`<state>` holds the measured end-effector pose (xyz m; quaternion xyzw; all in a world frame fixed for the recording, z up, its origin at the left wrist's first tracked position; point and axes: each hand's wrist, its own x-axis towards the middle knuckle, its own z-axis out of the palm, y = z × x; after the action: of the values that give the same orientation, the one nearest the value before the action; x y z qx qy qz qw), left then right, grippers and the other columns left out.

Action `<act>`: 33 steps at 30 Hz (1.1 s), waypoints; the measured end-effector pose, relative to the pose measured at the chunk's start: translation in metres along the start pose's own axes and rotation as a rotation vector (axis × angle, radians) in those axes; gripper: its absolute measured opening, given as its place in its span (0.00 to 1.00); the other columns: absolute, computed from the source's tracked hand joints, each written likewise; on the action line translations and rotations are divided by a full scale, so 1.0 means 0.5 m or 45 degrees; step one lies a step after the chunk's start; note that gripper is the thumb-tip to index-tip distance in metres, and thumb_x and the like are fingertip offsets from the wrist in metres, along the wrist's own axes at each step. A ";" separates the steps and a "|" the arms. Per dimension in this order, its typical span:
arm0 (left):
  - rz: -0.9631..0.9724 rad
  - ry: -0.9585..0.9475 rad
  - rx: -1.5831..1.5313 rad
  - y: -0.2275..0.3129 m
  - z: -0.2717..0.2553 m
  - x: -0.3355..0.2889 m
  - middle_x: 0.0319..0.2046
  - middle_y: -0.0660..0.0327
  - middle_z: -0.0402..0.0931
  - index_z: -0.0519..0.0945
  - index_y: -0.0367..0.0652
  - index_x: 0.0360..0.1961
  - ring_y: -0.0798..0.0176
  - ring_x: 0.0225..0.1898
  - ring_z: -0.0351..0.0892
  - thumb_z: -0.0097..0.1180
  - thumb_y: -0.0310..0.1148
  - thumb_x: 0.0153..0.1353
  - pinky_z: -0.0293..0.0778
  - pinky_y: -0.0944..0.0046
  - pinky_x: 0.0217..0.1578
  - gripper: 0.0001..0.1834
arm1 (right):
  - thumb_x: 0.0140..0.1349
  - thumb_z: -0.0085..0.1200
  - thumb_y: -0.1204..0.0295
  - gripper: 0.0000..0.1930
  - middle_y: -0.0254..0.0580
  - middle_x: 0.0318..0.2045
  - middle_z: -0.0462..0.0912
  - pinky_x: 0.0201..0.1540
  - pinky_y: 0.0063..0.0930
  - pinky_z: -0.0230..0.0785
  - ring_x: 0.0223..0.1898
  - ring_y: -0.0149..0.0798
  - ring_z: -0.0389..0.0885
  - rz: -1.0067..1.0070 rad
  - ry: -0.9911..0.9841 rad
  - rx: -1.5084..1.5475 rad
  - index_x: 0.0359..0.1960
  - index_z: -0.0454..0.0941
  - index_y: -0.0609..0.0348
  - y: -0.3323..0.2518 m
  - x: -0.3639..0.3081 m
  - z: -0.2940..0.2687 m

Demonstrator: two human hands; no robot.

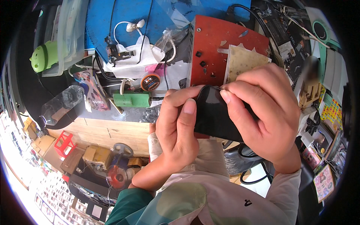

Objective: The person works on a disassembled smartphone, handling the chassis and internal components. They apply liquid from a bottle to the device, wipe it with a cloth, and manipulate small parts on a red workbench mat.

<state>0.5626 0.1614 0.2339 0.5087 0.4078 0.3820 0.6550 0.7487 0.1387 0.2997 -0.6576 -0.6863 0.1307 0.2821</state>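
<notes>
Both my hands hold a glossy black, flat phone-like slab (214,118) over the front edge of the bench. My left hand (175,127) grips its left edge, with the thumb on the near face and the fingers curled behind. At the top edge, the thumb and forefinger of my right hand (268,107) pinch close to the corner. Whether a thin film or part is between those fingertips is too small to tell. The right hand covers much of the slab's right side. Just beyond it lies a red metal plate (210,33) bearing a stained yellowish pad (245,62).
Left of the hands are a green cylinder (131,99), a small round spool (150,81) and a clear plastic bottle (63,105). A blue mat (99,18) with cables spans the back. Cardboard boxes (96,154) and a red stool-like frame (65,143) stand below, at left.
</notes>
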 end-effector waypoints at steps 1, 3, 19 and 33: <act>-0.004 -0.001 0.007 0.001 -0.001 0.001 0.42 0.58 0.80 0.80 0.31 0.56 0.69 0.39 0.72 0.46 0.25 0.78 0.69 0.69 0.44 0.14 | 0.53 0.70 0.82 0.08 0.40 0.31 0.82 0.36 0.37 0.67 0.31 0.43 0.77 0.010 0.002 0.001 0.34 0.84 0.65 0.001 0.001 0.000; 0.010 -0.004 0.033 -0.001 -0.003 0.004 0.42 0.58 0.80 0.81 0.31 0.55 0.69 0.39 0.72 0.47 0.26 0.78 0.68 0.68 0.43 0.14 | 0.54 0.70 0.82 0.07 0.39 0.30 0.82 0.37 0.35 0.66 0.31 0.42 0.77 0.017 -0.015 -0.016 0.33 0.85 0.64 0.002 0.006 -0.005; 0.696 1.126 0.754 -0.007 -0.248 0.005 0.48 0.56 0.73 0.70 0.30 0.61 0.64 0.46 0.73 0.58 0.27 0.72 0.72 0.63 0.49 0.20 | 0.51 0.70 0.81 0.06 0.35 0.26 0.79 0.35 0.31 0.64 0.29 0.38 0.73 0.126 -0.073 0.094 0.29 0.85 0.63 0.013 0.013 -0.015; 0.319 1.203 0.672 -0.020 -0.412 0.104 0.58 0.49 0.74 0.64 0.30 0.70 0.56 0.56 0.78 0.77 0.33 0.60 0.81 0.59 0.55 0.43 | 0.50 0.71 0.82 0.08 0.35 0.26 0.77 0.35 0.33 0.62 0.28 0.39 0.73 0.025 -0.070 -0.040 0.31 0.86 0.61 0.006 0.012 -0.017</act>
<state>0.3930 0.2804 0.1859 0.4735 0.6755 0.5285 0.2005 0.7561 0.1432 0.3063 -0.6650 -0.6891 0.1405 0.2515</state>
